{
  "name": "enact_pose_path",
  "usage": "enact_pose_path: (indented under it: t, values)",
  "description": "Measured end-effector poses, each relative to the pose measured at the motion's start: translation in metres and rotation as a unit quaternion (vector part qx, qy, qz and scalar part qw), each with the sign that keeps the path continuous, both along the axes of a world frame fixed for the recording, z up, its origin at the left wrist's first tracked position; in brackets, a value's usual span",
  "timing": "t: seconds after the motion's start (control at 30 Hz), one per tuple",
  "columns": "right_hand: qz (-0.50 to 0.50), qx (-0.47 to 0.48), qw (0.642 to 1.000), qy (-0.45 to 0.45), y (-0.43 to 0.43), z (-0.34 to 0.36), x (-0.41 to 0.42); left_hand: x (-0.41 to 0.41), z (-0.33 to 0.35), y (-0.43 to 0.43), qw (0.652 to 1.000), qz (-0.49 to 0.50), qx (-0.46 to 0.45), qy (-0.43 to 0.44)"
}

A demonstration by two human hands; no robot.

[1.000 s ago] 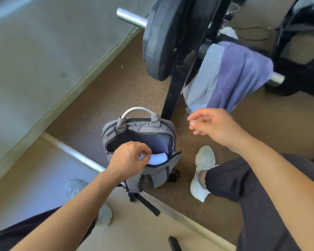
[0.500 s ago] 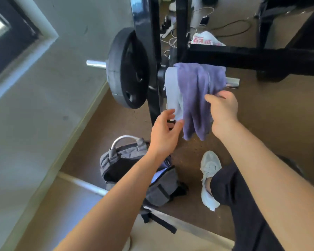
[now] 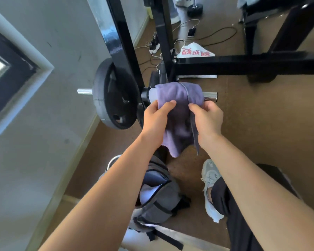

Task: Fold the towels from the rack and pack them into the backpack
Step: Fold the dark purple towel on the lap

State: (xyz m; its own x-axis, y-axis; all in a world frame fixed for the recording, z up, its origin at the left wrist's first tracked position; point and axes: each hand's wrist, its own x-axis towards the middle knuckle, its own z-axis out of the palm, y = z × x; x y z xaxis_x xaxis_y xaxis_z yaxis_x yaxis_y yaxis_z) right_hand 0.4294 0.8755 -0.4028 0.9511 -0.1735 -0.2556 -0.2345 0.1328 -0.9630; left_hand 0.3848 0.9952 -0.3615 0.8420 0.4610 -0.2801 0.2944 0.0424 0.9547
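Observation:
A purple towel (image 3: 178, 98) hangs over the chrome bar (image 3: 210, 96) of the black weight rack. My left hand (image 3: 157, 116) grips its left side and my right hand (image 3: 206, 118) grips its right side, just below the bar. A pale grey towel (image 3: 152, 95) peeks out on the bar, left of the purple one. Below my arms the grey backpack (image 3: 161, 201) stands open on the floor, with a pale folded towel (image 3: 146, 194) inside it. My left forearm hides part of the backpack.
A black weight plate (image 3: 114, 95) sits on the bar to the left, against the grey wall. Black rack posts (image 3: 121, 42) and a crossbeam (image 3: 243, 65) stand behind. Cables, a power strip and a white bag (image 3: 195, 50) lie on the brown floor beyond. My white shoe (image 3: 209, 185) is right of the backpack.
My left hand left the backpack and rose to the rack. Both hands have closed on the purple towel. The view has tilted up toward the bar.

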Motion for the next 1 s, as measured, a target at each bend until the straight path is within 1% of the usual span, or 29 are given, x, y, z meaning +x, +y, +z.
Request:
enact_pose_path:
  t: [0.07, 0.17, 0.2, 0.23, 0.27, 0.3, 0.33, 0.37, 0.4, 0.43, 0.47, 0.5, 0.63, 0.73, 0.77, 0.83, 0.9, 0.93, 1.0]
  values:
    - [0.016, 0.016, 0.999, -0.026, 0.000, 0.003, -0.002, 0.003, 0.012, 0.002, 1.000, 0.012, -0.007, -0.020]
    - [0.022, 0.059, 0.997, -0.032, -0.002, 0.007, -0.003, 0.007, 0.031, 0.012, 0.997, 0.055, 0.019, -0.051]
    - [0.026, 0.051, 0.997, -0.042, -0.003, 0.007, -0.003, 0.009, 0.036, 0.018, 0.995, 0.074, 0.025, -0.056]
    - [0.036, 0.015, 0.997, -0.069, -0.003, 0.006, -0.003, 0.009, 0.042, 0.023, 0.994, 0.090, 0.026, -0.059]
    - [0.054, -0.044, 0.991, -0.114, -0.003, 0.005, -0.004, 0.010, 0.047, 0.028, 0.993, 0.097, 0.024, -0.061]
    - [0.075, -0.120, 0.974, -0.178, -0.002, 0.004, -0.005, 0.010, 0.051, 0.033, 0.993, 0.099, 0.021, -0.063]
    - [0.099, -0.203, 0.943, -0.245, -0.001, 0.001, -0.005, 0.010, 0.055, 0.038, 0.993, 0.095, 0.018, -0.067]
    - [0.127, -0.289, 0.903, -0.292, 0.001, -0.001, -0.005, 0.009, 0.060, 0.040, 0.993, 0.093, 0.017, -0.070]
    - [0.161, -0.369, 0.863, -0.306, 0.004, -0.004, -0.005, 0.007, 0.066, 0.042, 0.993, 0.092, 0.015, -0.076]
    - [0.195, -0.439, 0.827, -0.293, 0.007, -0.005, -0.006, 0.005, 0.071, 0.045, 0.992, 0.095, 0.014, -0.082]
    - [0.219, -0.484, 0.801, -0.275, 0.009, -0.008, -0.007, 0.003, 0.075, 0.048, 0.991, 0.100, 0.015, -0.089]
    - [0.226, -0.511, 0.785, -0.267, 0.010, -0.010, -0.007, 0.001, 0.079, 0.051, 0.989, 0.110, 0.012, -0.099]
    - [0.220, -0.548, 0.765, -0.256, 0.013, -0.009, -0.005, -0.017, 0.094, 0.062, 0.974, 0.169, -0.040, -0.147]
    - [0.235, -0.561, 0.759, -0.231, 0.017, -0.007, -0.005, -0.047, 0.102, 0.066, 0.969, 0.174, -0.078, -0.160]
    - [0.240, -0.564, 0.757, -0.226, 0.017, -0.006, -0.006, -0.060, 0.107, 0.064, 0.968, 0.163, -0.108, -0.160]
    - [0.249, -0.566, 0.754, -0.222, 0.018, -0.008, -0.005, -0.087, 0.113, 0.062, 0.973, 0.127, -0.149, -0.122]
    - [0.256, -0.556, 0.759, -0.221, 0.017, -0.009, -0.006, -0.116, 0.115, 0.058, 0.984, 0.079, -0.147, -0.070]
    - [0.256, -0.550, 0.763, -0.224, 0.016, -0.008, -0.007, -0.131, 0.113, 0.056, 0.988, 0.037, -0.140, -0.052]
    - [0.248, -0.543, 0.769, -0.228, 0.016, -0.006, -0.009, -0.160, 0.109, 0.048, 0.995, -0.021, -0.095, -0.017]
